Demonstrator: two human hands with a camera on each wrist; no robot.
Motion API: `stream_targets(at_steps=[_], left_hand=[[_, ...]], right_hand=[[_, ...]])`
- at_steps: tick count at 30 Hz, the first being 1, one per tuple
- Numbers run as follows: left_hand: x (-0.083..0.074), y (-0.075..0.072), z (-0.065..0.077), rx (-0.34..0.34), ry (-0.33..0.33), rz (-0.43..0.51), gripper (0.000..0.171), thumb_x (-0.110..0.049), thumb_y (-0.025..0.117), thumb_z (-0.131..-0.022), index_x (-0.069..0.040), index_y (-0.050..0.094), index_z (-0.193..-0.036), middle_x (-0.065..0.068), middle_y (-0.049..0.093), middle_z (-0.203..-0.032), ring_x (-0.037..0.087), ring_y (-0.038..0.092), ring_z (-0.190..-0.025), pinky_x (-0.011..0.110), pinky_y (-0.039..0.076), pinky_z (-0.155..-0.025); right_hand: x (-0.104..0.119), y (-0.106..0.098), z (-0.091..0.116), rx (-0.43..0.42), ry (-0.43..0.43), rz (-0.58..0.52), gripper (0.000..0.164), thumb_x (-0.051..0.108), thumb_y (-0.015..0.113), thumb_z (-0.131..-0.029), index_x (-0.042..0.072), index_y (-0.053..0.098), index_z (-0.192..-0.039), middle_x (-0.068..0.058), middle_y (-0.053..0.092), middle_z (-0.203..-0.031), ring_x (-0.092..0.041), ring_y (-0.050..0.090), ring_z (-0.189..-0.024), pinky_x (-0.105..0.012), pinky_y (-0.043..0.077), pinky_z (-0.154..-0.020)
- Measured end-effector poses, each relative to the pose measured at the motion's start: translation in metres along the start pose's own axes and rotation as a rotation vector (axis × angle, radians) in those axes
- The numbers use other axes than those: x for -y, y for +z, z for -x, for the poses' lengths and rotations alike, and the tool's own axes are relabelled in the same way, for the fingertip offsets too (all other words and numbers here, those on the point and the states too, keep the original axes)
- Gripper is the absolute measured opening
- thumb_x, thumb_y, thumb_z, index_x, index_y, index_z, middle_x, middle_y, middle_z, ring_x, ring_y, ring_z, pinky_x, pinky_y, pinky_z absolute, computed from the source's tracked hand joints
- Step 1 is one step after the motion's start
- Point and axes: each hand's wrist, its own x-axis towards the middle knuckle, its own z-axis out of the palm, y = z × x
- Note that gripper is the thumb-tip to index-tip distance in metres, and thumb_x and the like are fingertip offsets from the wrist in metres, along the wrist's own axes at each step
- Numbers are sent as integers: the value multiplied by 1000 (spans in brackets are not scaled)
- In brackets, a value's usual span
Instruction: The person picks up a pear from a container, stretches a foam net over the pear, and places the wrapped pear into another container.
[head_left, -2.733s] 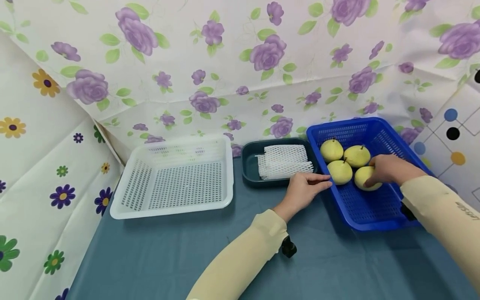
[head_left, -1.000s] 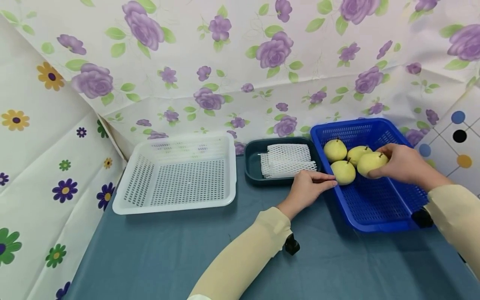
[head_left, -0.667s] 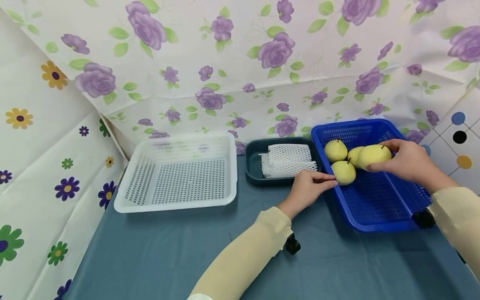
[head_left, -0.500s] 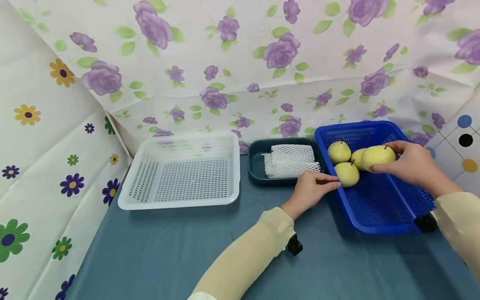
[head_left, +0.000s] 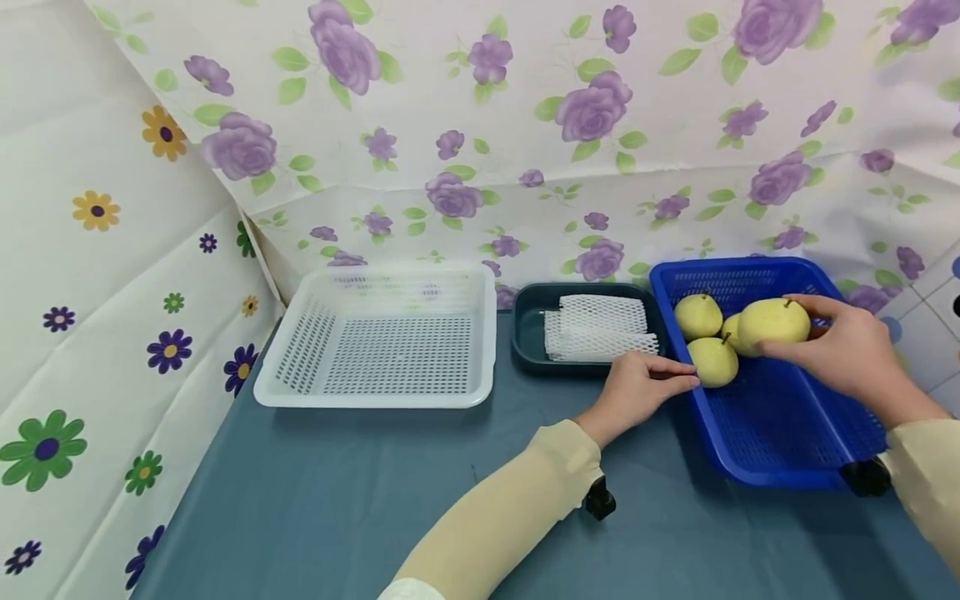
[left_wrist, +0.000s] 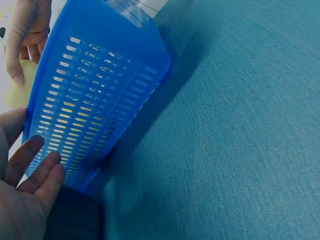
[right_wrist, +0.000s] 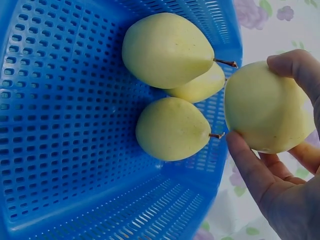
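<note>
My right hand (head_left: 858,350) grips a yellow-green pear (head_left: 772,320), thumb on one side and fingers on the other. It is raised above the blue perforated basket (head_left: 772,433). The right wrist view shows this held pear (right_wrist: 265,107) beside three more in the basket: one pear (right_wrist: 167,50) at the top, one pear (right_wrist: 172,129) lower down, and one pear (right_wrist: 200,86) partly hidden. At the basket's left side, my left hand (head_left: 633,392) pinches the rim. In the left wrist view, the fingers of that hand (left_wrist: 27,175) lie along the outer wall.
A dark green tray (head_left: 528,354) holding white foam mesh sleeves (head_left: 600,329) stands left of the blue basket. Further left is a white perforated basket (head_left: 375,398). A flowered sheet (head_left: 450,125) rises behind them. Blue-green cloth (head_left: 360,500) covers the table.
My right hand has lifted the pear from among the others in the blue basket. My left hand has stayed on the rim. The head view has swung slightly left.
</note>
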Motion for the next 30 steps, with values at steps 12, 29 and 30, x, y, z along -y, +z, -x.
stream_targets(at_steps=[12,29,30], left_hand=[[-2,-1,3,-8,-19,-72,22,-36,67,-85,-26,73,-104,-16,71,-91,-13,58,-74,9,48,-63],[-27,-33,19,-27,-27,-99,28,-39,65,-87,-27,69,-112,-15,69,-104,-12,58,-85,9,48,-68],[-29,-36,20,-34,-23,-87,29,-39,65,-87,-27,69,-112,-13,69,-106,-11,59,-86,9,48,-69]], right_hand=[[10,12,5,-26,2,-5,95,56,74,-70,2,40,-140,-34,48,-128,-53,56,-100,-46,53,-56],[41,16,17,-13,-22,-41,95,56,74,-70,10,38,-144,-32,41,-136,-56,49,-105,-56,51,-64],[45,16,17,-6,-24,-43,95,57,75,-69,11,38,-144,-32,41,-136,-56,49,-105,-56,51,-65]])
